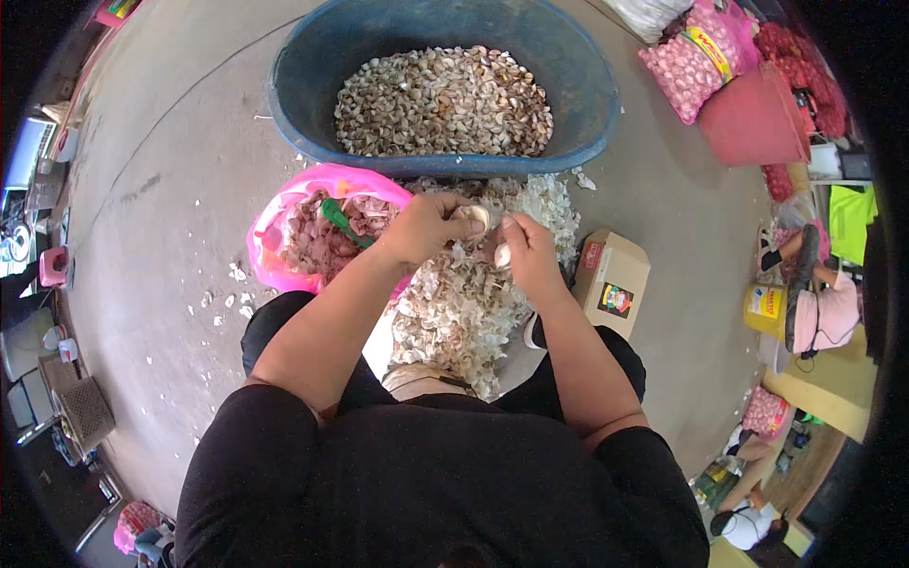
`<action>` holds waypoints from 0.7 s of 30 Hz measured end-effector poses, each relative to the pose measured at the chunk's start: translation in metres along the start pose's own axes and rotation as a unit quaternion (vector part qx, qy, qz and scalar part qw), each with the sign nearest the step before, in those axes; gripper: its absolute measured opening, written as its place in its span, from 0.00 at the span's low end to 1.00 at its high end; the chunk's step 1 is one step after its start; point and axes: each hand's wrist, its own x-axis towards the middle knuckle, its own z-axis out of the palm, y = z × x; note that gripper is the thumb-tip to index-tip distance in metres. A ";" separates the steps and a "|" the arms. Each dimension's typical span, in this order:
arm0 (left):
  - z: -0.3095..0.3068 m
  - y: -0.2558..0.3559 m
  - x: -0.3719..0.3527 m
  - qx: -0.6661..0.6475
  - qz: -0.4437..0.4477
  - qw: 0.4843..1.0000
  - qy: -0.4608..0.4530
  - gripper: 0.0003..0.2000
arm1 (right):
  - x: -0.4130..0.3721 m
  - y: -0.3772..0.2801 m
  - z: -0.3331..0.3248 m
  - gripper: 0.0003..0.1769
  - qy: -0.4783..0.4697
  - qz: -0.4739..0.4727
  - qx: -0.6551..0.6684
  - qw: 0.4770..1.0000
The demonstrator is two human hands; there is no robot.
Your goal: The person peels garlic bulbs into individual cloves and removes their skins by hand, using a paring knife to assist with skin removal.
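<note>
My left hand (428, 227) grips a garlic clove (476, 217) over a heap of papery garlic skins (461, 308) between my legs. My right hand (526, 251) pinches at the same clove from the right and holds a small white piece (502, 256) at its fingertips. Just ahead stands a big blue tub (312, 90) filled with peeled garlic cloves (445, 101). To my left, a pink basket (270, 241) holds unpeeled garlic and a green-handled tool (338, 220).
A cardboard box (614, 281) sits by my right knee. Pink mesh sacks of garlic (696, 62) and a red bucket (753, 118) stand at the upper right. Another person (819, 303) sits at the right near a yellow bucket (765, 310). Skin flakes litter the concrete floor (161, 208).
</note>
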 end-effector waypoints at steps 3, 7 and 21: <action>0.003 0.013 -0.005 -0.075 -0.053 0.995 0.034 0.13 | 0.003 0.003 0.000 0.12 -0.031 0.043 0.053 0.997; 0.009 0.007 -0.001 -0.117 -0.077 0.988 0.063 0.13 | -0.004 -0.002 0.006 0.13 -0.115 0.002 -0.101 0.988; 0.012 0.004 -0.001 -0.209 -0.065 0.975 0.029 0.10 | 0.001 -0.025 -0.011 0.14 -0.160 0.091 -0.044 0.982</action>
